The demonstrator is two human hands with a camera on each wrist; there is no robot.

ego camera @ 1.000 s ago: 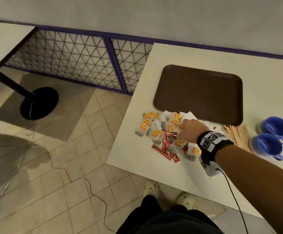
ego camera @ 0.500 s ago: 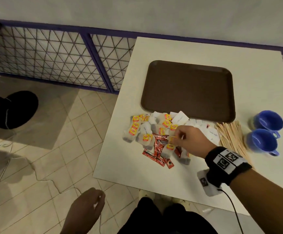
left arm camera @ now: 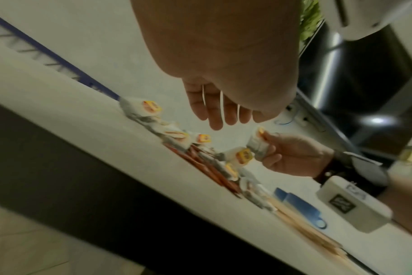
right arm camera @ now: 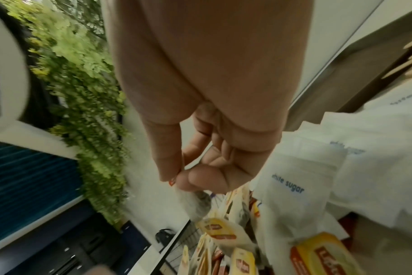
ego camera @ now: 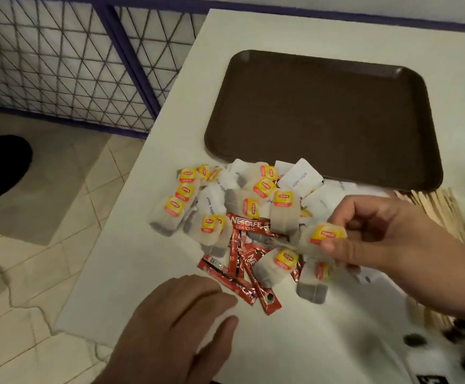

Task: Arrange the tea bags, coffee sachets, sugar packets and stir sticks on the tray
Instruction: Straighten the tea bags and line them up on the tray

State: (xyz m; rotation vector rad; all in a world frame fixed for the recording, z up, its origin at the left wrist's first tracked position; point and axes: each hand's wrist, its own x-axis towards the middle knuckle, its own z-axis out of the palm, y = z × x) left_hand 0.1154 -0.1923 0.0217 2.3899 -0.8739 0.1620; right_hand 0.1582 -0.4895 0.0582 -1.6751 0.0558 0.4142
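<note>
Right hand (ego camera: pixel 386 236) has just pinched a Lipton tea bag (ego camera: pixel 326 233) up off the heap below the bare brown tray (ego camera: pixel 253 87), while the left hand (ego camera: pixel 181 325) arrives, fingers loosely spread — sorting's begun.

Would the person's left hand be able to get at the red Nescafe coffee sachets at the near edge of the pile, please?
Probably yes. The left hand hovers open, fingers straight, just short of the red coffee sachets, with only bare white table between. The right hand, pinching a tea bag, sits off to the side.
</note>
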